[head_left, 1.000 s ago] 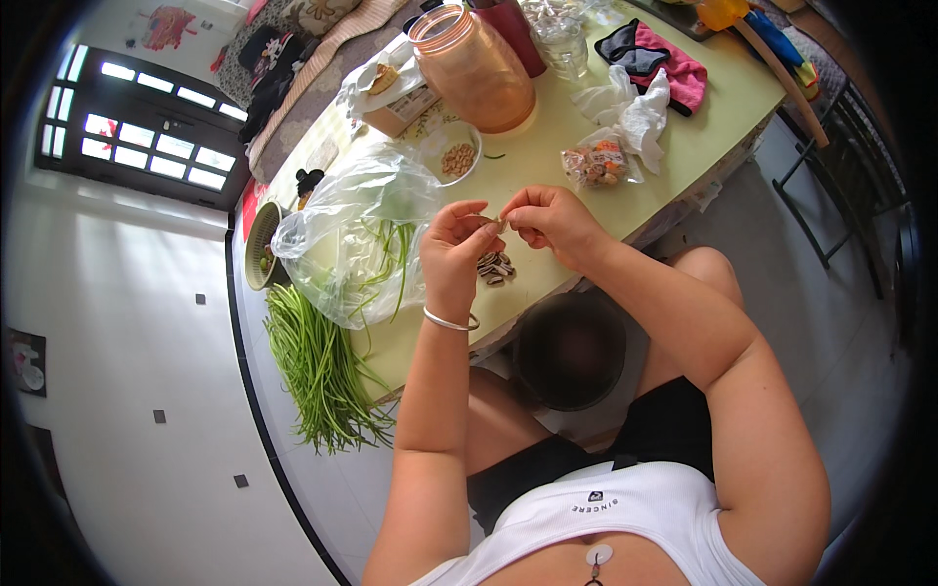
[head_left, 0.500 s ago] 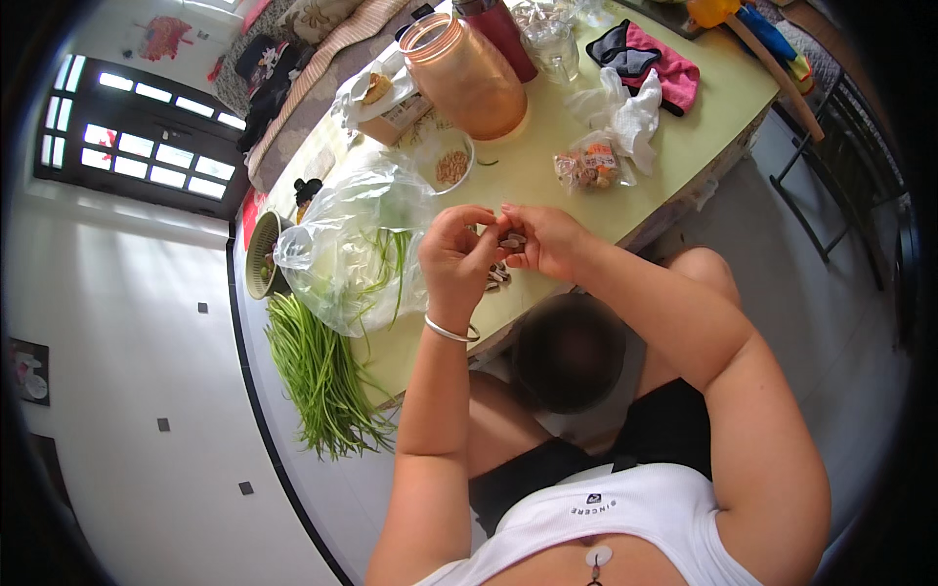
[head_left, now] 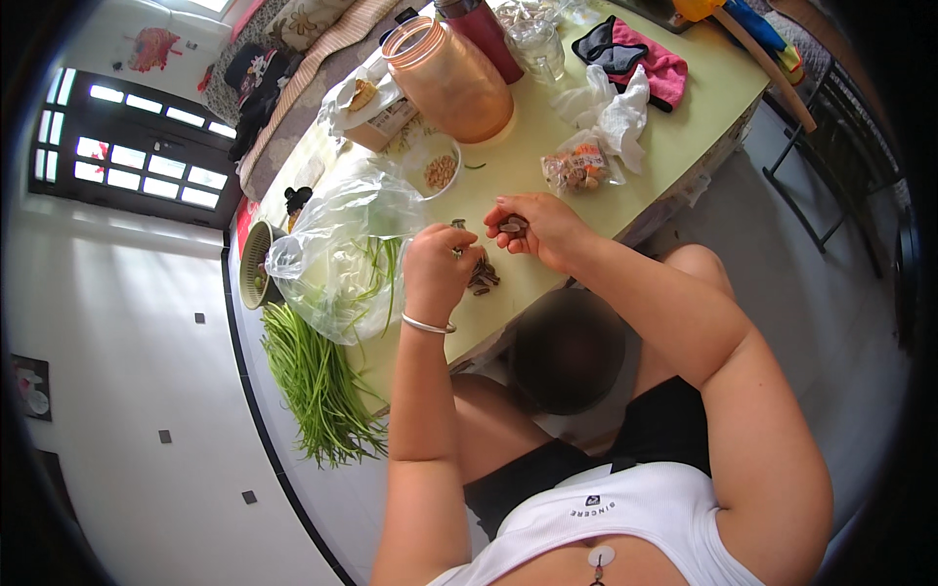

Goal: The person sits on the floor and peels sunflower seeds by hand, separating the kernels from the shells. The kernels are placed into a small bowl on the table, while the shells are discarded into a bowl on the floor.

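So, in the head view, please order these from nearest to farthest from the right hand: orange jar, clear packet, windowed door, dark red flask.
1. Clear packet: just beyond the right hand, slightly rightward.
2. Orange jar: farther away, leftward.
3. Dark red flask: behind the jar.
4. Windowed door: far off, upper left.

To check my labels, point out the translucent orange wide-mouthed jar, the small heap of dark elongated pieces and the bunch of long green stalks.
Orange jar point(head_left: 455, 86), head view: middle of its body.
Heap of dark pieces point(head_left: 483, 277), head view: its centre.
Green stalks point(head_left: 318, 386), head view: middle of the bunch.
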Available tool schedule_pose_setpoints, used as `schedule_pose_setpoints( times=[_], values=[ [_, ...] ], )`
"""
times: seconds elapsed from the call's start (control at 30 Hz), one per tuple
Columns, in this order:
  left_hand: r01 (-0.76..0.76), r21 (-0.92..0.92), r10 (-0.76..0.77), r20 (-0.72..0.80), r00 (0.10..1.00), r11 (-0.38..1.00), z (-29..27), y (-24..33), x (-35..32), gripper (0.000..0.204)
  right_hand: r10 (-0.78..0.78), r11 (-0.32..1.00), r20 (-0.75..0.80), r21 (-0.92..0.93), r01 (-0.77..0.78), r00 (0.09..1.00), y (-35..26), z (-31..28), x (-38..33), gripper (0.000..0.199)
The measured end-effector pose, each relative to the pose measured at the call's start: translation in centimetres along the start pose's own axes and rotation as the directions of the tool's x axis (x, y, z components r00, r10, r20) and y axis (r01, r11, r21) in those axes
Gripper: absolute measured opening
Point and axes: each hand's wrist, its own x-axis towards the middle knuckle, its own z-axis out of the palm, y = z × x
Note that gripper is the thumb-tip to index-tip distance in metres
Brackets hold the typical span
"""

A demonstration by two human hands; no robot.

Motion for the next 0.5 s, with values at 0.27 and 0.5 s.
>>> schedule_pose_setpoints(
  times=[0.27, 0.5],
  values=[
    [0.044, 0.016, -0.045, 0.072, 0.996, 0.999, 0.3, -0.1, -1.3, 0.019, -0.012, 0.989, -0.007, -0.146, 0.011, 1.0, 0.6, 0.8, -0.1, 0.02],
    [-0.139, -0.044, 0.138, -0.019, 0.99, 0.989, 0.4, 0.6, -1.0, 0.015, -0.075, 0.979, -0.066, -0.193, 0.061, 0.995, 0.7, 1.4, -0.5, 0.015]
  ],
)
